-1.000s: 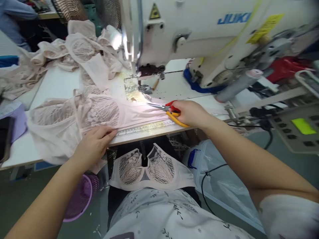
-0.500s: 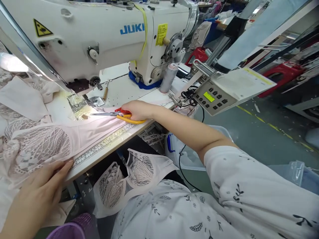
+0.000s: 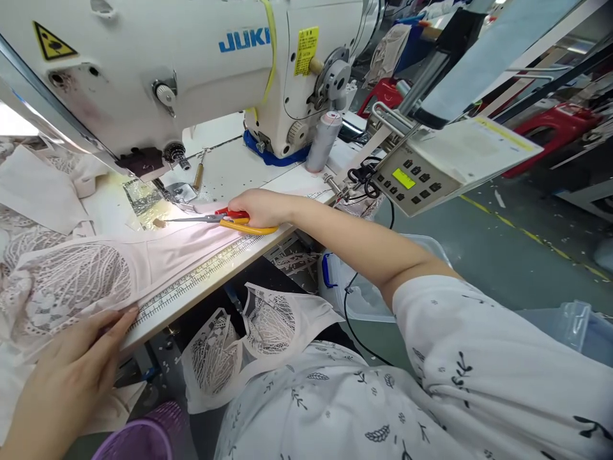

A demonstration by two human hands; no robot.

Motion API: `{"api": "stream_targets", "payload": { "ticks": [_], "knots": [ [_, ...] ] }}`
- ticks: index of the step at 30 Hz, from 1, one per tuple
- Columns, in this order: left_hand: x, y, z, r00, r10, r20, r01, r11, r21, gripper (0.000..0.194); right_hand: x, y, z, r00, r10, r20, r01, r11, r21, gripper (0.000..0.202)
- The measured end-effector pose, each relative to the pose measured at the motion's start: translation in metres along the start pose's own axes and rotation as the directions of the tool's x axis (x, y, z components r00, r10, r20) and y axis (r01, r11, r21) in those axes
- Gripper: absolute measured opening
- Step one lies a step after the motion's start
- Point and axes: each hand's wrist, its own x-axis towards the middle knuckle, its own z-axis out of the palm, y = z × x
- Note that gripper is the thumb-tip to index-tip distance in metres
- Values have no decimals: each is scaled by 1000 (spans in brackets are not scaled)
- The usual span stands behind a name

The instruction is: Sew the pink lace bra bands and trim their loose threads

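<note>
A pale pink lace bra [image 3: 81, 275] lies along the front of the sewing table, its wing stretched to the right. My left hand [image 3: 71, 377] grips the bra's lower edge at the cup, thumb and fingers closed on the cloth. At the wing's far end, my right hand [image 3: 261, 207] is closed around scissors [image 3: 234, 223] with red and orange handles. Their blades point left over the wing and look closed. Whether the right fingers also pinch the cloth is hidden. Under the wing runs a measuring tape [image 3: 191, 278] fixed along the table edge.
A white JUKI sewing machine [image 3: 205, 70] stands behind the bra. To its right are a thread cone [image 3: 323, 142] and a control box [image 3: 407, 182]. Another lace bra [image 3: 268, 326] rests on my lap. Below are a purple basket [image 3: 138, 441] and a clear plastic bin [image 3: 364, 306].
The view has shifted slightly, moving the machine up and left in the picture. Both hands keep their holds; the scissors sit a little further left along the wing.
</note>
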Motion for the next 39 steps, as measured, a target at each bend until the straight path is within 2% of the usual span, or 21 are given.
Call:
{"api": "stream_targets", "payload": {
  "ticks": [7,14,17,20,22,31,35,39],
  "knots": [
    [2,-4,2,1000,23,6,-24,997,72,73,-1,1,3,1000,-16,6,16,1000,1,6],
    [7,9,-4,997,78,1,-76,971,226,77,-1,0,5,1000,-10,5,10,999,-42,7],
    [7,15,-6,996,92,-2,-88,961,262,64,-1,-2,6,1000,10,11,-9,998,-70,12],
    [6,19,-7,999,35,25,-41,965,259,45,1,-3,7,998,49,37,-46,996,-80,16],
    [5,21,-8,999,1,43,-11,969,246,42,2,-4,8,996,80,49,-75,994,-84,19],
    [3,25,-11,999,-23,42,11,965,261,43,3,-12,6,987,141,75,-136,988,-72,17],
    [6,24,-14,999,-4,54,-12,955,298,45,4,-9,5,989,122,78,-117,991,-66,18],
    [4,18,-15,998,36,53,-48,969,242,48,5,-8,3,996,56,69,-51,996,-67,17]
  ]
}}
